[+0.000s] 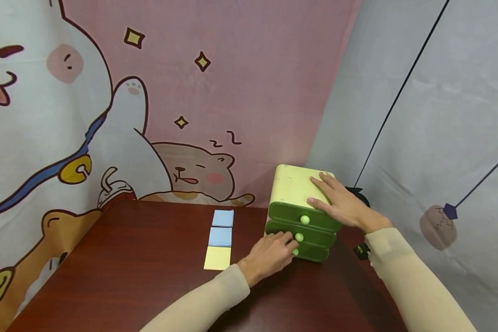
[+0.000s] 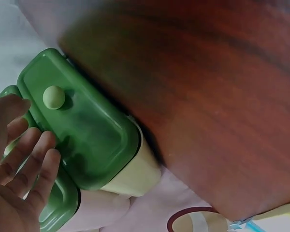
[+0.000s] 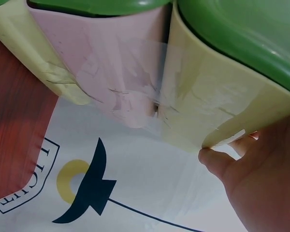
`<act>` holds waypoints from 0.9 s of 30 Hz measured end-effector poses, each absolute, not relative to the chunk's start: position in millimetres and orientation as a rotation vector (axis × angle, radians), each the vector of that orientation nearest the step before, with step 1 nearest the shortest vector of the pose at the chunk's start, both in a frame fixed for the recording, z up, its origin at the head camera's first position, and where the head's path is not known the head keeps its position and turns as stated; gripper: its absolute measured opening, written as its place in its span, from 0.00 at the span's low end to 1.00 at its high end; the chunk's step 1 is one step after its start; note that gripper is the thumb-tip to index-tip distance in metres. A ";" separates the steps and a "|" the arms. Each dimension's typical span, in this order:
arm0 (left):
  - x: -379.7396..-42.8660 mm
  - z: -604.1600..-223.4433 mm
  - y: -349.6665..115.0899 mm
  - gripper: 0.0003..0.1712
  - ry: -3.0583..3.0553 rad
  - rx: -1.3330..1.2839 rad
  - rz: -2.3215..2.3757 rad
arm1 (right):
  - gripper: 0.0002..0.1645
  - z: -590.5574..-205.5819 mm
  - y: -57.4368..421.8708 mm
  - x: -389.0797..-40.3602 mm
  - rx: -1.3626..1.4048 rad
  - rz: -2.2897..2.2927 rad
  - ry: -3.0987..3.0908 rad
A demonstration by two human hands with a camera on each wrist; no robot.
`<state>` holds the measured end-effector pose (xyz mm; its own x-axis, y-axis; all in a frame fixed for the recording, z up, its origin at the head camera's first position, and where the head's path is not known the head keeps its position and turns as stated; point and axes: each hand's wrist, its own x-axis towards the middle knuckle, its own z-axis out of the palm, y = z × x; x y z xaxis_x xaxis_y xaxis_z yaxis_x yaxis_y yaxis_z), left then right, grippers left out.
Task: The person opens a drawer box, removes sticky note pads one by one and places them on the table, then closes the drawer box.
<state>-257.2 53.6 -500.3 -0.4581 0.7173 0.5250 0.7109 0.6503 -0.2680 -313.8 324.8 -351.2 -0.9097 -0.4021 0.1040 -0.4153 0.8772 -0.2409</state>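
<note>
Drawer unit, three tiers (image 1: pixel 292 184), placed toward the far right of the table (image 1: pixel 149 263); green fronts are turned to the near side, prob. so that all knobs can be reached. Clear tape (image 3: pixel 140 89), or something v. like it, is seen across the pink and yellow casings, presumably applied so the tiers are held as one stack. The right hand (image 1: pixel 344 203) is laid on the unit's top w/ fingers spread and extended; a thumb or fingertip is seen at the casing's edge in the right wrist view. By this contact the stack is prob. steadied against tipping or sliding. The left hand (image 1: pixel 271 253) is held low at the front w/ fingers bent, approx. level w/ the middle knob (image 1: pixel 299 237) and the bottom knob (image 2: pixel 53 97). The bottom knob is left uncovered in the left wrist view; the middle one is partly hidden, so whether it is pinched or merely neighboured cannot be told.

Rel. position: the unit is set btwn the two hands, i.e. beneath the right and just beyond the left; the hands are kept well apart. Two blue notes (image 1: pixel 220 237) and a yellow note (image 1: pixel 217 258) are lined up far to near, left of the unit, poss. to be kept clear of the drawer fronts; neither hand is touched by them.
</note>
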 end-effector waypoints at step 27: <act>-255.5 -507.4 67.6 0.04 -2.243 -1.098 0.212 | 0.52 -352.3 325.5 -311.6 0.670 0.404 -2.978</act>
<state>-255.5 67.6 -507.4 -0.4589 0.7577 0.4640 0.6574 0.6409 -0.3964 -311.6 325.5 -352.3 -0.9035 -0.4122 0.1172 -0.4286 0.8711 -0.2398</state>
